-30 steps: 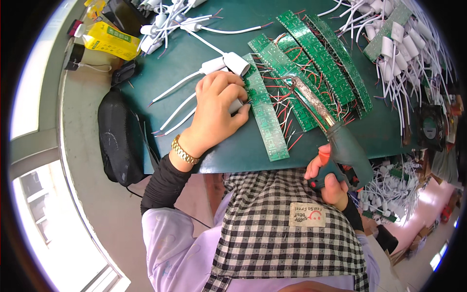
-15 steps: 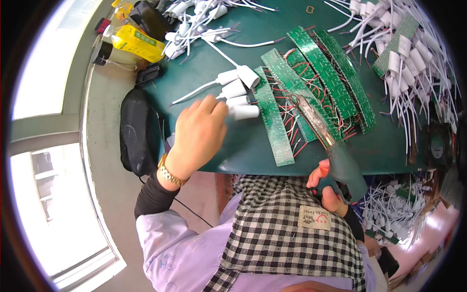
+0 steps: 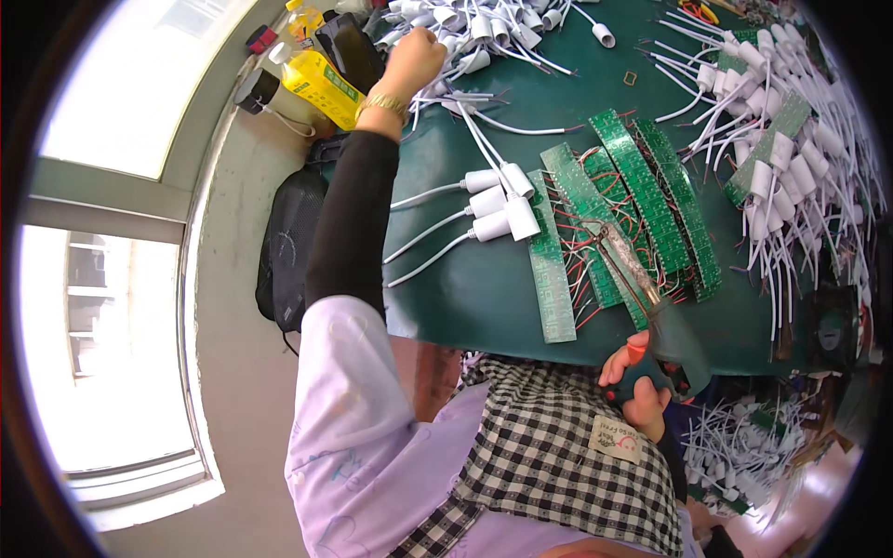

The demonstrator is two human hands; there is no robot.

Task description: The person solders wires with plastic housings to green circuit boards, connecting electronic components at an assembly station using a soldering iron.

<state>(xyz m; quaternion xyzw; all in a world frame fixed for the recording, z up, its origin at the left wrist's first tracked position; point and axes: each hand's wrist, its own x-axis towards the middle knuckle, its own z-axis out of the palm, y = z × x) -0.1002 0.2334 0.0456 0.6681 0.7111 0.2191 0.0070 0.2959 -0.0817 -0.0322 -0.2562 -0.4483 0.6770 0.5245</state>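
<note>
My left hand (image 3: 414, 67) is at the far left of the table, against a heap of white lamp sockets with wires (image 3: 484, 30). Its fingers curl inward, and what they pinch, if anything, is hidden. My right hand (image 3: 642, 395) grips a soldering gun (image 3: 677, 344) with a dark handle and an orange-red trigger. The gun's long tip reaches over the green circuit boards (image 3: 584, 184), which lie side by side with red and white wires between them. Several white sockets (image 3: 502, 200) rest in a row, their ends at the leftmost board strip (image 3: 553, 279).
Many more white sockets with wires (image 3: 791, 167) are heaped at the right. Bottles with yellow contents (image 3: 316, 84) and a black case (image 3: 290, 246) line the left side by the window. Below the table at right lies another pile of wired sockets (image 3: 744, 442).
My left hand has moved away from the row of sockets to the far heap. My right hand still holds the soldering gun over the boards. The whole view has shifted slightly.
</note>
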